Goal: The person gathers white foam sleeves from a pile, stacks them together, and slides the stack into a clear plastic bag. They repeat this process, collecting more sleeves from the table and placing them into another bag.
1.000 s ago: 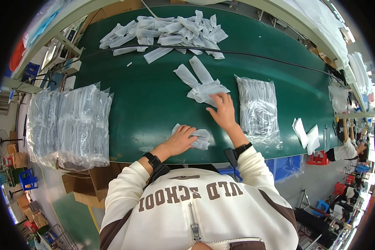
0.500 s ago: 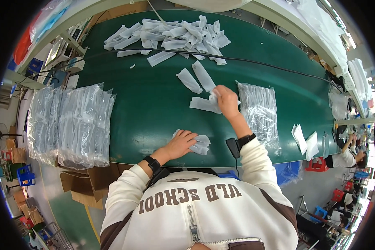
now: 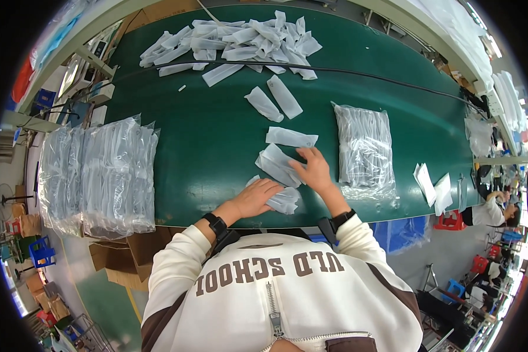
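My left hand lies flat, fingers stretched, over a few overlapping frosted plastic sleeves near the table's front edge. Just beyond, another whitish sleeve rests at a slant with its near end against that group. My right hand is at this sleeve's right end, thumb and fingers apart, the thumb seeming to touch it. Farther away lie a crosswise sleeve and two tilted ones, a left one and a right one.
A loose heap of sleeves covers the back of the green table. Clear bags packed with sleeves stand at left and right. A black cable crosses above the table. White slips lie at the right edge.
My right hand has come nearer and let go of a crumpled whitish piece; a flat sleeve now lies beside my left hand. The crosswise sleeve is uncovered. My left hand stays on its group.
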Demonstrator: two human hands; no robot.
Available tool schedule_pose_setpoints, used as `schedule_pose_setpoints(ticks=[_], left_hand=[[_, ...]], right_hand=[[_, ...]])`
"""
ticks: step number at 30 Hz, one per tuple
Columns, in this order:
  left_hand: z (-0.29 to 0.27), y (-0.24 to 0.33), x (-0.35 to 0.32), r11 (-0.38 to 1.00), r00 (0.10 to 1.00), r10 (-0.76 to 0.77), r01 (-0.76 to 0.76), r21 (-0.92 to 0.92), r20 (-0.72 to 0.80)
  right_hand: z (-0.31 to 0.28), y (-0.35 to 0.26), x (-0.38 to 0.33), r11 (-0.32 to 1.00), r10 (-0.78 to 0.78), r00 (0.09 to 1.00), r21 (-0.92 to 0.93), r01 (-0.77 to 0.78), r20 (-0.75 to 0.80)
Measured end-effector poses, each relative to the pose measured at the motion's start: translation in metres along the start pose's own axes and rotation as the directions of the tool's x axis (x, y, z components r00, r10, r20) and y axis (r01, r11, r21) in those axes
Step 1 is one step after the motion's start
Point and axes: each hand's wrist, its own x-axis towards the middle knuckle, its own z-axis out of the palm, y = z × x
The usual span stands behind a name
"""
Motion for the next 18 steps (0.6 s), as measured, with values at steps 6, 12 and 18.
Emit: schedule_pose_setpoints(ticks=[6,12,18], left_hand=[[-0.005,0.004,0.000,1.000,0.999,-0.011,0.011,-0.003,0.032],[-0.006,-0.001,-0.006,0.999,0.997,0.030,-0.031,0.015,0.065],[-0.018,0.016,-0.001,0.972,0.988,0.134,-0.115,0.204,-0.080]], right_hand=[[-0.018,-0.019,-0.023,0.984,-0.111,0.994,-0.137,0.113,0.021],[0.011,-0.022,-0.025,0.913,-0.219,0.944,-0.288,0.288,0.249],[0.016,-0.006,-0.038,0.899,-0.269,0.930,-0.282,0.336,0.251]])
